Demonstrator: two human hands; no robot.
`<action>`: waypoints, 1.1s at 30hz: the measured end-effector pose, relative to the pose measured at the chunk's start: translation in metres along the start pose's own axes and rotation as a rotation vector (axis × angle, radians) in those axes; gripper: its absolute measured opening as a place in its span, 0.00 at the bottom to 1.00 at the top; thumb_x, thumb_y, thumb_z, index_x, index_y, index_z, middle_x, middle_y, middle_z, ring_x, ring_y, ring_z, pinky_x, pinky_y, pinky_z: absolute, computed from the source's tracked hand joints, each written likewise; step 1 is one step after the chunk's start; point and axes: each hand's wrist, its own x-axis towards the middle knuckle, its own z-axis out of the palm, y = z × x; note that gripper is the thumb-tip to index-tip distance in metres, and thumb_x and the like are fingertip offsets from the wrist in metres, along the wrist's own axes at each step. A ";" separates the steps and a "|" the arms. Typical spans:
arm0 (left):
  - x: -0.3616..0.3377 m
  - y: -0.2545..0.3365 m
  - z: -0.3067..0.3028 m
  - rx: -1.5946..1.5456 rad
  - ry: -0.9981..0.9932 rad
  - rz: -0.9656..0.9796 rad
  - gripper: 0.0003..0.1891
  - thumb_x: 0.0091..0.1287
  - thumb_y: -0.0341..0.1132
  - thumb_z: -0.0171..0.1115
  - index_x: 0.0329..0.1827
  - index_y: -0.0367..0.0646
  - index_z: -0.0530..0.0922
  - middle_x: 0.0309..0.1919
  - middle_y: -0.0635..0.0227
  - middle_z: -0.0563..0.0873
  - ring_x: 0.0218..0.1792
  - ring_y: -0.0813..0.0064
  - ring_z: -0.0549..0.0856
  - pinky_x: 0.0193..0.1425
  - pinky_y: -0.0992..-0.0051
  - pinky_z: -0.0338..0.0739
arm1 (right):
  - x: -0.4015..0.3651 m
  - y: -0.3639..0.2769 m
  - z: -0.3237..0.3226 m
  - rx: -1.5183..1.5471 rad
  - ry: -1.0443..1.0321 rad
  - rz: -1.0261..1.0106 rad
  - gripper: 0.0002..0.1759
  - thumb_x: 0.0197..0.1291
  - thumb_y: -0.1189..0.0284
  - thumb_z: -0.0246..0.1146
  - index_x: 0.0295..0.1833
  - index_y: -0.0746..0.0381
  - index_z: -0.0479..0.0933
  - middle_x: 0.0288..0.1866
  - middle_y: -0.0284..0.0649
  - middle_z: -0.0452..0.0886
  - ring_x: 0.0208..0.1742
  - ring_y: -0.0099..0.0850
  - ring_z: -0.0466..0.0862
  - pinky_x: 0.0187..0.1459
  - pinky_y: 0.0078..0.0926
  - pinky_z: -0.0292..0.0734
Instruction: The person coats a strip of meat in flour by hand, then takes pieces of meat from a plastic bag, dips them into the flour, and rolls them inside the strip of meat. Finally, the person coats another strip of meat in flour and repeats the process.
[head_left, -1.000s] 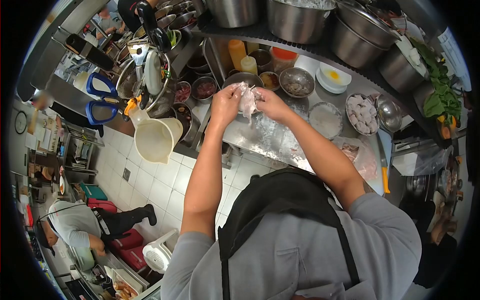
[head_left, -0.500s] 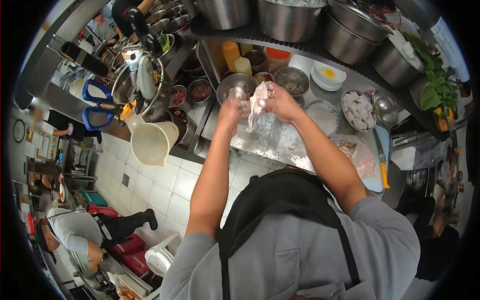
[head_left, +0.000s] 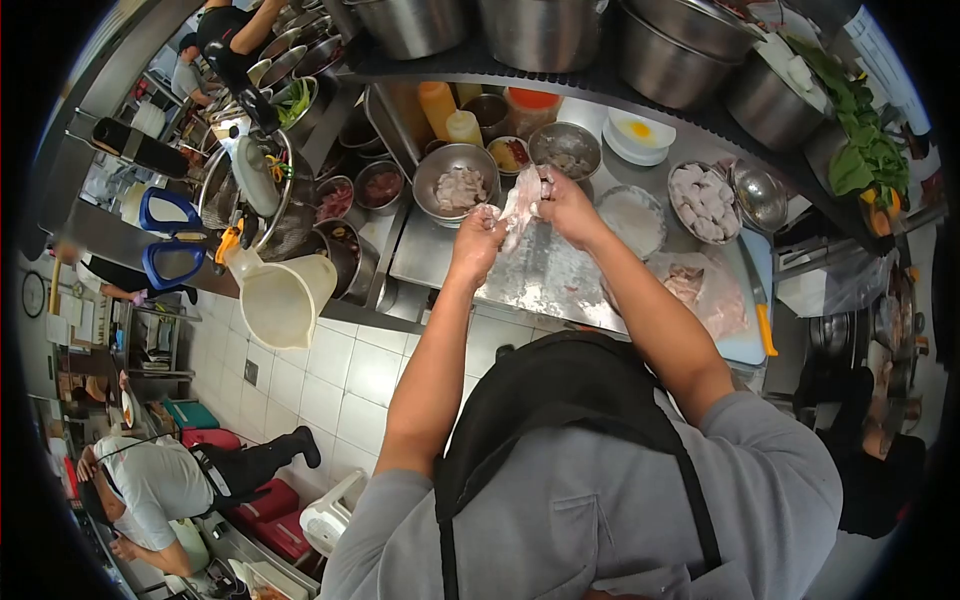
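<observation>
Shiny stainless-steel tabletop (head_left: 435,252) with white powder smeared around under both hands, and a white-tiled floor (head_left: 365,365) off to the left of the grip. The pale pink, stretchy-looking strip of raw meat (head_left: 521,203) is up between the hands: right hand (head_left: 568,210) pinching its right side, left hand (head_left: 478,245) fingers bunched against its left, can't tell how firmly. Long axis runs mostly away from the body, far end tipped slightly right. Half a second ago the left hand blurred across the round stainless-steel bowl (head_left: 430,168); now it's nearer the body and the bowl shows clear beyond it.
</observation>
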 end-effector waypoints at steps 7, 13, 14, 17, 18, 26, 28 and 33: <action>0.013 -0.087 -0.015 0.215 -0.311 -0.124 0.12 0.74 0.29 0.56 0.58 0.41 0.77 0.44 0.69 0.86 0.40 0.80 0.83 0.49 0.76 0.77 | -0.019 0.027 -0.021 0.333 0.195 0.192 0.29 0.57 0.86 0.55 0.66 0.60 0.69 0.53 0.38 0.82 0.51 0.31 0.84 0.48 0.32 0.81; -0.005 -0.118 0.005 -0.032 -0.179 -0.210 0.08 0.73 0.30 0.54 0.52 0.41 0.77 0.46 0.72 0.84 0.42 0.81 0.82 0.48 0.75 0.78 | -0.022 0.080 -0.036 0.296 0.332 0.293 0.25 0.58 0.83 0.55 0.62 0.58 0.71 0.48 0.36 0.81 0.47 0.30 0.83 0.45 0.34 0.81; -0.006 -0.122 0.008 0.003 -0.150 -0.236 0.08 0.73 0.30 0.54 0.52 0.41 0.77 0.46 0.72 0.84 0.42 0.81 0.81 0.48 0.75 0.78 | -0.019 0.087 -0.039 0.269 0.363 0.326 0.24 0.58 0.83 0.55 0.61 0.58 0.72 0.47 0.35 0.81 0.46 0.30 0.83 0.45 0.34 0.80; -0.007 -0.128 0.016 0.137 -0.069 -0.260 0.10 0.70 0.27 0.55 0.52 0.37 0.77 0.43 0.68 0.84 0.41 0.79 0.83 0.40 0.77 0.80 | -0.008 0.102 -0.043 0.094 0.425 0.362 0.24 0.55 0.84 0.54 0.59 0.60 0.74 0.47 0.37 0.82 0.47 0.33 0.83 0.46 0.35 0.80; -0.004 -0.128 0.020 0.182 -0.040 -0.264 0.11 0.69 0.26 0.55 0.52 0.35 0.76 0.42 0.67 0.84 0.41 0.78 0.84 0.37 0.78 0.80 | 0.000 0.107 -0.045 0.018 0.437 0.360 0.24 0.55 0.84 0.54 0.59 0.61 0.75 0.47 0.38 0.83 0.48 0.34 0.84 0.47 0.36 0.80; 0.020 -0.148 0.029 0.489 0.127 -0.464 0.16 0.62 0.29 0.62 0.50 0.28 0.78 0.41 0.50 0.87 0.26 0.63 0.90 0.29 0.68 0.84 | 0.039 0.157 -0.070 -0.776 0.374 0.157 0.26 0.55 0.83 0.55 0.62 0.60 0.74 0.54 0.55 0.83 0.58 0.54 0.82 0.56 0.44 0.77; 0.011 -0.145 0.031 0.629 0.113 -0.457 0.16 0.60 0.32 0.64 0.48 0.29 0.79 0.41 0.47 0.87 0.27 0.59 0.90 0.34 0.66 0.85 | 0.034 0.153 -0.068 -0.862 0.344 0.148 0.25 0.55 0.82 0.56 0.60 0.60 0.73 0.54 0.57 0.82 0.58 0.56 0.81 0.55 0.46 0.76; -0.013 -0.128 0.034 1.046 0.076 -0.272 0.21 0.56 0.38 0.69 0.49 0.33 0.79 0.45 0.43 0.88 0.45 0.50 0.90 0.53 0.58 0.83 | 0.036 0.141 -0.063 -1.038 0.344 0.232 0.22 0.60 0.78 0.59 0.62 0.59 0.72 0.57 0.56 0.80 0.59 0.57 0.80 0.57 0.51 0.75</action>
